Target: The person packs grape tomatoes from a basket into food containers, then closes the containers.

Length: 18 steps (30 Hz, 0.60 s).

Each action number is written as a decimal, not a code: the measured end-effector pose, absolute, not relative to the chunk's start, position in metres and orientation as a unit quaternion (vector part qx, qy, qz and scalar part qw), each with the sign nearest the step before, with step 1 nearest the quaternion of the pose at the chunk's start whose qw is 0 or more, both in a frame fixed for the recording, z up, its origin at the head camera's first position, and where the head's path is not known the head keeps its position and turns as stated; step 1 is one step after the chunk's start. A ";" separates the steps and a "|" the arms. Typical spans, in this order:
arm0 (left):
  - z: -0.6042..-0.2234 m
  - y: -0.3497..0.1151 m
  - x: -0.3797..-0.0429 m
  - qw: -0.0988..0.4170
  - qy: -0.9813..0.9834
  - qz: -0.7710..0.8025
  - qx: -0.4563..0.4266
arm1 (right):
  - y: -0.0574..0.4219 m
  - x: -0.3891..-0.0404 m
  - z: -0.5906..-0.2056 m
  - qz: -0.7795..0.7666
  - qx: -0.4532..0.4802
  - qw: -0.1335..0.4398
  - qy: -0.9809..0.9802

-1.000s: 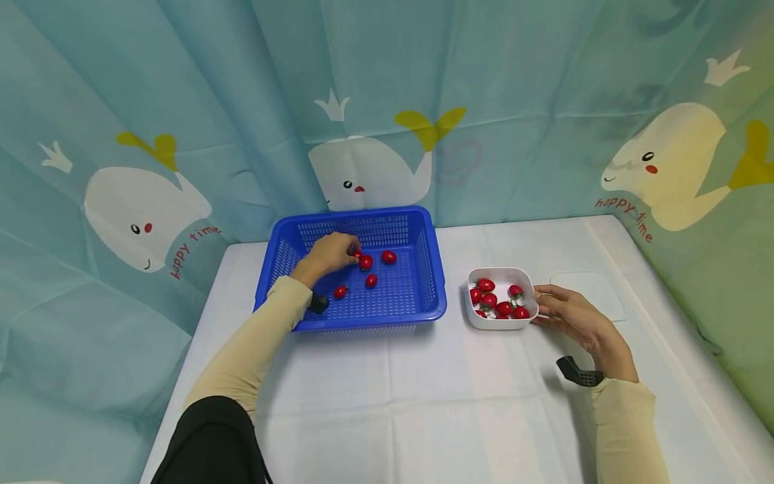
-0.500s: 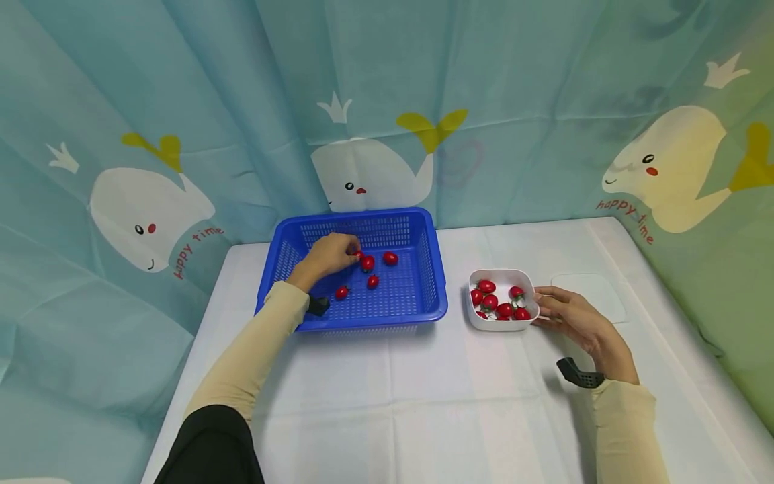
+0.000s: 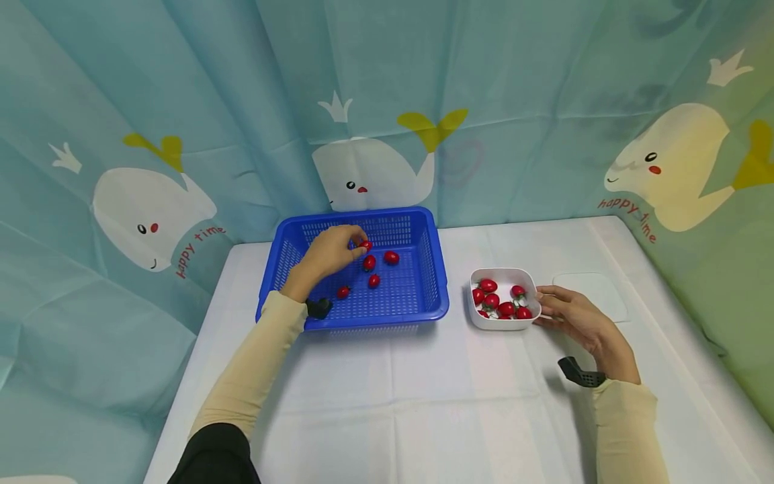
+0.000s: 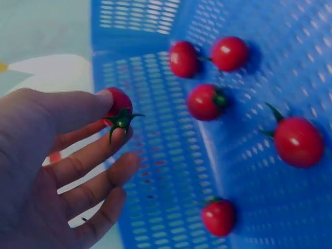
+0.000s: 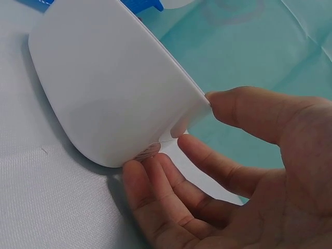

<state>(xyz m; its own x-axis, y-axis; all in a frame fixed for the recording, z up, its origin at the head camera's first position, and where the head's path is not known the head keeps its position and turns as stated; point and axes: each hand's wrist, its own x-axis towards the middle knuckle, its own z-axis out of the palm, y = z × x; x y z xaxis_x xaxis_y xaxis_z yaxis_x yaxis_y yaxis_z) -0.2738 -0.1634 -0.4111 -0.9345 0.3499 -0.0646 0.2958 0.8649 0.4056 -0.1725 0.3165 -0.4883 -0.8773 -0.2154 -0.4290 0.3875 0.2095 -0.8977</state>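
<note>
At the white-covered table (image 3: 459,403), your left hand (image 3: 328,257) is pinching a small red tomato (image 4: 120,99) between thumb and finger, holding it over the blue basket (image 3: 363,324), green leaves splaying from its stem end. Five loose tomatoes (image 4: 299,141) are lying below it in the basket, as seen from your left wrist. To the right, your right hand (image 3: 577,321) is lightly gripping the right end of the white container (image 3: 502,325), fingertips touching its rim and lower edge, while other tomatoes (image 3: 492,300) are sitting inside. A pale flat panel (image 3: 595,296) is lying just beyond that hand, and a whale-print curtain (image 3: 514,168) is hanging behind.
</note>
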 end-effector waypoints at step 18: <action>-0.383 -0.147 -0.232 0.004 0.943 0.273 0.188 | 0.319 -0.172 -0.489 -0.636 0.047 0.239 0.732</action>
